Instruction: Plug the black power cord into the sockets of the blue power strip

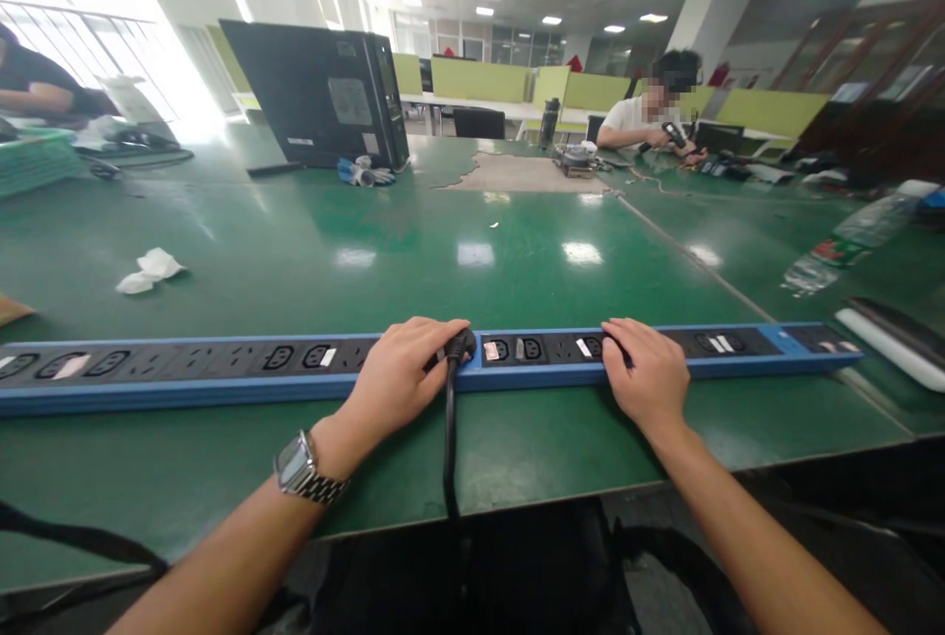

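The left hand (pixel 395 369) grips the plug (pixel 464 348), the right hand (pixel 651 371) curls over the strip (pixel 184 389) beneath both (whether it pinches anything, I cannot tell), and the cord (pixel 450 438), trailing between them over the table (pixel 354 251) edge, could snag and wrench the plug askew.

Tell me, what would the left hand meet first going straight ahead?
The left hand would first meet the black plug, already at its fingers; past it, the way over the green table looks free, though depth is unclear.
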Tool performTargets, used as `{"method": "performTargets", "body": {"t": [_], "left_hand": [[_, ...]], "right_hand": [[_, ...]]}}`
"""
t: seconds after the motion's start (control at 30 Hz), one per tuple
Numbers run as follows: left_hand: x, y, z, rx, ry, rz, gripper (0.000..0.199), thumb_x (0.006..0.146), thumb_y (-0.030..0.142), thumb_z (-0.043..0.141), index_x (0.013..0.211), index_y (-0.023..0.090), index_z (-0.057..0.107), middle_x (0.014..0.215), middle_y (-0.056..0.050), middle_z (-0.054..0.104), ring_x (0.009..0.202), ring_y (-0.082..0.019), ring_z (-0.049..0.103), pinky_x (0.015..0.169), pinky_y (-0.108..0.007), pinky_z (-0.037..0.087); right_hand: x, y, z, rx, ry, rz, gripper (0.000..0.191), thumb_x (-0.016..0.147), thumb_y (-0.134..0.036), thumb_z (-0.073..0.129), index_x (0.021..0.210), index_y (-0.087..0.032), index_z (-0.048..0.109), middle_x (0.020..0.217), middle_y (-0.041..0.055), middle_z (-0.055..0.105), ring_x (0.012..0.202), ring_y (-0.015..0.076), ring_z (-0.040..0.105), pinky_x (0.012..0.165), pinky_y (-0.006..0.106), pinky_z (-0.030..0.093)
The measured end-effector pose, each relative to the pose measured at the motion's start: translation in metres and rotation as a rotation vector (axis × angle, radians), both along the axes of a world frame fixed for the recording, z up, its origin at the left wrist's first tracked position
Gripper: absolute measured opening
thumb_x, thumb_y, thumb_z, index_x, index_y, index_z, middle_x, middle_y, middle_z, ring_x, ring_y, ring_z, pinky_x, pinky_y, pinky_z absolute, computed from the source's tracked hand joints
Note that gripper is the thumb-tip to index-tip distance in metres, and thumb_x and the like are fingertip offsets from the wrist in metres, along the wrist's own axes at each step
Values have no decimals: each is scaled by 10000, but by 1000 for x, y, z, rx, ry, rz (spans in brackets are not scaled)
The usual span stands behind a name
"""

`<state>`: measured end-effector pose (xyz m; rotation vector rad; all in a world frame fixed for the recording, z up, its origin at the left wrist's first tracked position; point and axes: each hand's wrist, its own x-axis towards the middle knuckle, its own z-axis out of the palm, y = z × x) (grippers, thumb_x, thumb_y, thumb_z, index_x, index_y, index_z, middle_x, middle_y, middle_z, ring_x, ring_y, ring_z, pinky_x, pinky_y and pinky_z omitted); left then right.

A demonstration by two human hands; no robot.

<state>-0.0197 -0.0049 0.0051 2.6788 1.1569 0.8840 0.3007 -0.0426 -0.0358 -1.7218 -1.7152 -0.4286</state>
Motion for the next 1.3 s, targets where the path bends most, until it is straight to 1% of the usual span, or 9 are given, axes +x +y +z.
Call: {"method": "performTargets", "body": {"t": [0.2, 0.33, 0.4, 0.53, 0.63, 0.77, 1.0, 1.13, 1.3], "left_hand": [[-2, -3, 8, 9, -31, -44, 294, 895, 227, 523, 1166, 212, 637, 1102, -75, 708, 1036, -248, 621, 895, -426, 495], [25, -13, 18, 49, -364, 105, 326, 885, 245, 565, 1209, 215, 586, 1101, -62, 697, 998, -208, 639, 887, -370, 511], [50, -19, 21, 89, -338, 31, 468, 866, 241, 599, 1322, 225, 496, 1106, -52, 694, 1015, -211, 628, 901, -372, 495], [87, -22, 19, 90, -219, -149, 629, 876, 234, 620, 1444, 245, 349, 1175, -54, 674, 1092, -219, 591, 931, -379, 465], [82, -15, 12, 51, -156, -57, 658, 861, 299, 672, 1437, 223, 363, 1290, -88, 617, 1176, -250, 543, 982, -416, 440], [56, -9, 1, 7, 45, 98, 473, 869, 389, 653, 1284, 193, 540, 1260, -95, 634, 1195, -302, 523, 1003, -476, 415], [53, -8, -3, -12, 140, 114, 378, 930, 445, 546, 1230, 220, 593, 1260, -61, 648, 1164, -274, 560, 996, -468, 401], [53, -6, -5, -14, 154, 120, 401, 932, 474, 539, 1245, 230, 597, 1275, -61, 644, 1163, -273, 570, 996, -469, 398], [52, -6, -6, -2, 157, 107, 398, 940, 480, 525, 1242, 231, 594, 1271, -69, 643, 1169, -270, 567, 998, -470, 389]], "right_hand": [[2, 2, 3, 12, 159, 42, 301, 875, -336, 515, 1005, -186, 741, 1127, 83, 730, 1132, 250, 629, 1012, 423, 411], [-19, -12, 36, 18, 606, 121, 324, 878, -414, 525, 970, -174, 722, 970, 85, 748, 937, 220, 676, 870, 371, 497], [-37, -22, 59, -116, 688, 243, 406, 888, -443, 518, 1136, -160, 672, 849, 59, 737, 768, 184, 670, 729, 312, 509], [-59, -28, 88, -360, 424, 304, 391, 877, -397, 544, 1185, -191, 671, 694, 7, 703, 589, 145, 607, 601, 266, 440], [-48, -17, 90, -411, 283, 159, 320, 871, -377, 530, 1021, -195, 746, 742, 27, 731, 632, 164, 626, 618, 279, 430], [-35, 4, 89, -536, 150, 155, 332, 866, -369, 520, 1011, -200, 766, 788, 38, 752, 672, 181, 651, 627, 283, 439], [-64, 17, 87, -604, -218, 75, 324, 872, -304, 478, 931, -202, 780, 873, 100, 764, 817, 253, 701, 693, 335, 457], [-52, 2, 99, -443, -63, 107, 289, 869, -307, 512, 935, -222, 781, 870, 55, 772, 802, 224, 705, 688, 317, 473], [28, -7, 134, -217, 6, 11, 278, 798, -466, 607, 850, -265, 791, 666, 27, 734, 570, 210, 647, 516, 326, 413]]}}
